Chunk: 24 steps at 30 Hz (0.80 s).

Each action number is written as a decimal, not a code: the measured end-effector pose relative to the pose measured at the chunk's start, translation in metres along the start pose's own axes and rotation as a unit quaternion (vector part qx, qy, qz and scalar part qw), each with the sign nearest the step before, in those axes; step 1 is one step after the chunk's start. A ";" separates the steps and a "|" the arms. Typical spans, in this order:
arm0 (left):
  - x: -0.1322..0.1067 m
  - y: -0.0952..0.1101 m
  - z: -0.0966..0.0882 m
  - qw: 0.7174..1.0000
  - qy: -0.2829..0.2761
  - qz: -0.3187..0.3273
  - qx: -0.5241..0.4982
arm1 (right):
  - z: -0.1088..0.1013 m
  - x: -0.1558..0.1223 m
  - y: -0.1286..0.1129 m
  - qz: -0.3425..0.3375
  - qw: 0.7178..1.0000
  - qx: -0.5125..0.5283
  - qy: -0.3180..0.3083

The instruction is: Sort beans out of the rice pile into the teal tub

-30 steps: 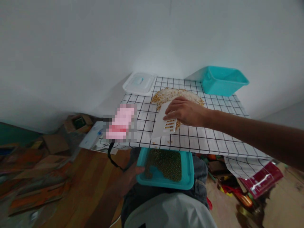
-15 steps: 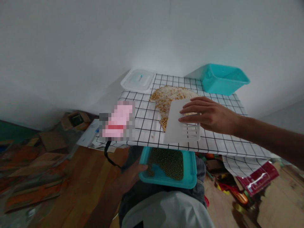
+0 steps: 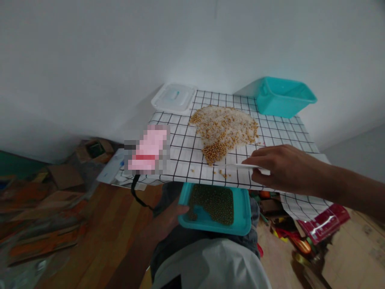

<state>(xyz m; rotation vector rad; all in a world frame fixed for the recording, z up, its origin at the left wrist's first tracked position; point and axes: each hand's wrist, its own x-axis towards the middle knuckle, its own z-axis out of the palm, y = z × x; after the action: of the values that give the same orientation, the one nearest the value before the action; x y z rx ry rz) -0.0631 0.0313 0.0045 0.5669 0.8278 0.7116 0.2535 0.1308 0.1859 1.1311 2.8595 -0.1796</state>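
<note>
My right hand [image 3: 281, 168] is closed on a thin white slotted scraper [image 3: 240, 165], seen edge-on just above the grid-patterned table cover [image 3: 186, 140] at its near edge. Beyond it lies a pile of yellow beans mixed with white grains [image 3: 225, 128]; a few loose beans lie near the scraper. My left hand [image 3: 171, 218] grips the left rim of a teal tray [image 3: 240, 226] holding green beans [image 3: 215, 202], resting on my lap below the table edge.
A teal tub [image 3: 284, 96] stands at the table's far right and a white lidded box [image 3: 173, 97] at the far left. A blurred pink object [image 3: 147, 152] lies at the left edge. Cardboard and clutter cover the wooden floor on both sides.
My right hand has drawn the scraper off the pile toward the right and the near edge, turning it from flat to edge-on. The whole pile now shows. The left hand and tray stayed put.
</note>
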 end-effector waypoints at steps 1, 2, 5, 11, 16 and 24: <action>0.000 -0.001 0.000 1.000 0.000 0.001 0.001 | 0.001 0.002 -0.002 -0.002 1.000 0.002 -0.005; -0.001 -0.001 0.000 1.000 -0.002 0.000 -0.004 | 0.001 0.004 -0.004 -0.005 1.000 0.002 -0.009; -0.002 0.000 0.002 1.000 -0.004 -0.007 -0.024 | 0.002 0.011 -0.010 -0.010 1.000 -0.004 -0.022; -0.004 0.005 0.007 1.000 -0.002 0.003 -0.013 | 0.004 0.022 -0.025 -0.016 0.999 0.036 -0.037; -0.001 -0.001 0.002 1.000 -0.012 -0.005 -0.027 | -0.009 0.025 -0.027 0.002 0.999 0.045 -0.023; 0.005 -0.016 -0.014 0.998 -0.039 -0.012 -0.038 | -0.005 0.025 -0.012 -0.004 0.998 0.051 -0.046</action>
<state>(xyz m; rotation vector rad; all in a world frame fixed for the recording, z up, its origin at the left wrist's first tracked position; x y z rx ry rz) -0.0664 0.0275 -0.0170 0.5112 0.7311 0.6915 0.2271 0.1401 0.1891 1.0972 2.8042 -0.3727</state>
